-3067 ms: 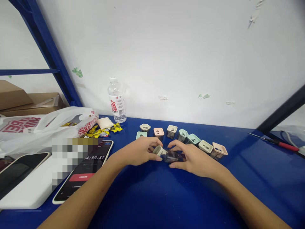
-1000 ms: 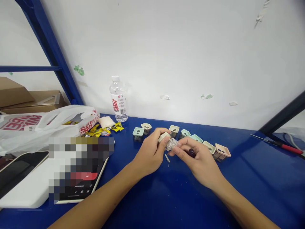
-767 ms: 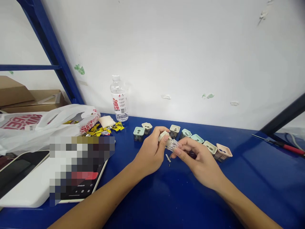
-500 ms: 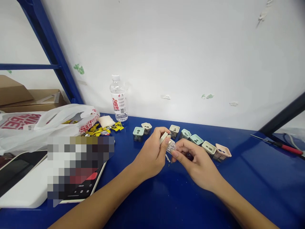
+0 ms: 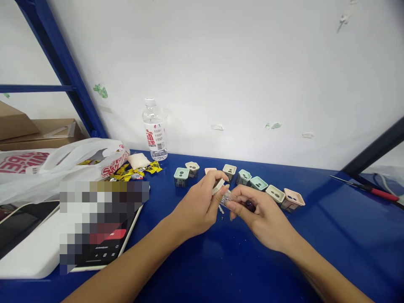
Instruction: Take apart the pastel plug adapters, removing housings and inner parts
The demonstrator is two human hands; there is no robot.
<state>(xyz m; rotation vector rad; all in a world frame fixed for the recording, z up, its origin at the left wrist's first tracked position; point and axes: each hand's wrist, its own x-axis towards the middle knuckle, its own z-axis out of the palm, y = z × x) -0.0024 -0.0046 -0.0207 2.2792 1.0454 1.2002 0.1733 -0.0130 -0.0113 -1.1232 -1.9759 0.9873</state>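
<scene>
My left hand [image 5: 202,200] is closed on the cream-coloured top of a pencil sharpener [image 5: 218,187], held tilted between thumb and fingers. My right hand [image 5: 260,214] pinches the sharpener's clear plastic container [image 5: 226,198] just below that top. A dark purple, rounded thing [image 5: 250,205] shows inside the curled fingers of my right hand; its kind is unclear. Beneath the hands, a small pale strip [image 5: 221,209] lies on the blue table. Behind them stand several two-hole pencil sharpeners, among them a mint one [image 5: 181,174], a cream one [image 5: 275,194] and a pink one [image 5: 293,198].
A water bottle [image 5: 154,132] stands by the wall at left, near yellow wrappers [image 5: 129,171] and a white plastic bag [image 5: 75,168]. Phones, one with a lit screen [image 5: 107,248], lie at front left. A red-handled screwdriver [image 5: 381,194] rests at far right.
The cream top and the clear container now sit slightly farther apart in my hands. More of the purple thing shows in my right hand. The view has shifted a little.
</scene>
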